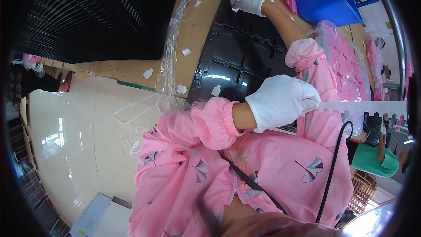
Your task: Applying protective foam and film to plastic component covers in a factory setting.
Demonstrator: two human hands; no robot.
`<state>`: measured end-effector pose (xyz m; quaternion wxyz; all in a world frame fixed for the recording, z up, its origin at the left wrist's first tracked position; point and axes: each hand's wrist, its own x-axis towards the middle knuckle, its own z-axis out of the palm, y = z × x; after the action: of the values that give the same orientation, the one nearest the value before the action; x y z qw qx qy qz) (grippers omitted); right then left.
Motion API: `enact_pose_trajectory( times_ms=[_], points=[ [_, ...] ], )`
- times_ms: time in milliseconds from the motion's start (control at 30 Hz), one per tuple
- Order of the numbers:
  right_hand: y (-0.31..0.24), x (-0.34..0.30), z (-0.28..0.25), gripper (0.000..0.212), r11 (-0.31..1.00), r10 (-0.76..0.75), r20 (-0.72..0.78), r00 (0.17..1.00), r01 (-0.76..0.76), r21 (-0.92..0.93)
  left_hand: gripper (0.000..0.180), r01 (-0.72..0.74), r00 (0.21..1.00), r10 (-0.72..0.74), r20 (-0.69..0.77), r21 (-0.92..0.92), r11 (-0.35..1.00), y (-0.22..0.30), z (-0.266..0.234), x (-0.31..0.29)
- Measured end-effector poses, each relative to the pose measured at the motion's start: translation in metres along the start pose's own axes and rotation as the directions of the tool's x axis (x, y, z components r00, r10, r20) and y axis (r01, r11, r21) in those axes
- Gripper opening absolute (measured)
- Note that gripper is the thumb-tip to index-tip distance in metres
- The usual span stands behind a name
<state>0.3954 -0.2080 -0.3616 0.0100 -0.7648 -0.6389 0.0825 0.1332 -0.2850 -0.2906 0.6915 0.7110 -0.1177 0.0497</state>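
My left hand [280, 103], in a white glove, is closed on one end of a long white paper strip [364, 106] with a notched lower edge; it stretches off to the right. Farther off, my right hand [250, 1], also gloved, bends its fingers down at the far end of a shiny black molded plastic panel [239, 48]. At its fingertips shows a small white paper tag [235, 9]; the fingers look pinched on it, partly hidden. Another white tag [216, 90] lies on the panel's near part. The panel rests on a cardboard-covered table [186, 68].
Left stands a large ribbed black plastic piece [101, 17]. Clear plastic film [169, 57] runs along the table with scattered white tags [148, 73]. A blue bin [326, 0] and wrapped pink items [344, 57] are at right. A person in green [375, 160] is beyond.
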Motion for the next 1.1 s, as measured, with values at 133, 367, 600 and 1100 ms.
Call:
enact_pose_trajectory(
  times_ms=[133,367,600,1100],
  points=[
    [-0.004,0.006,0.000,0.015,0.993,0.098,0.066,0.993,-0.094,-0.067,0.018,-0.001,1.000,0.001,-0.005,-0.015,1.000,-0.001,-0.003,0.000],
    [-0.019,-0.001,-0.007,0.020,0.982,0.190,0.084,0.978,-0.189,-0.018,0.019,0.024,1.000,-0.023,0.016,-0.040,0.999,0.000,-0.006,0.000],
    [0.003,-0.024,0.029,0.041,0.961,0.267,-0.377,0.887,-0.275,0.034,0.019,0.087,0.996,-0.084,0.042,-0.084,0.993,-0.001,0.003,0.002],
    [-0.136,-0.302,0.007,0.019,0.779,0.625,-0.755,0.197,-0.089,0.621,0.019,0.097,0.985,-0.106,-0.134,-0.075,0.993,0.003,0.016,0.042]
  ],
)
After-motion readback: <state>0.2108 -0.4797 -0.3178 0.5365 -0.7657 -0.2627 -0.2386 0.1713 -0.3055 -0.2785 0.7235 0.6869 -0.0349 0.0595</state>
